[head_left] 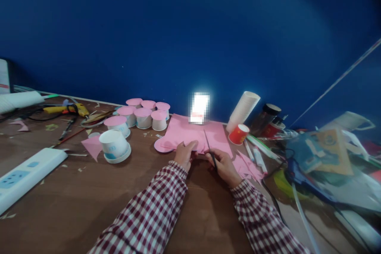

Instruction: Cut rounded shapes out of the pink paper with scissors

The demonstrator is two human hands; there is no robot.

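My left hand (pixel 185 155) is closed on a piece of pink paper (pixel 175 141), thumb on top. Beside it, my right hand (pixel 222 165) grips slim dark scissors (pixel 207 139), their narrow end pointing away from me; how far the blades are apart is too small to tell. Beneath both lies a larger pink sheet (pixel 220 137). A round pink paper piece (pixel 160 145) pokes out left of my left hand. Pink offcuts (pixel 245 166) lie to the right of my right hand.
Several paper cups topped with pink discs (pixel 143 113) stand back left, near an upturned white cup (pixel 114 143). A power strip (pixel 22 178) lies left. A bright phone (pixel 199 107), leaning cup stack (pixel 244 107), red cup (pixel 239 134) and blue glue gun (pixel 308 184) are also around.
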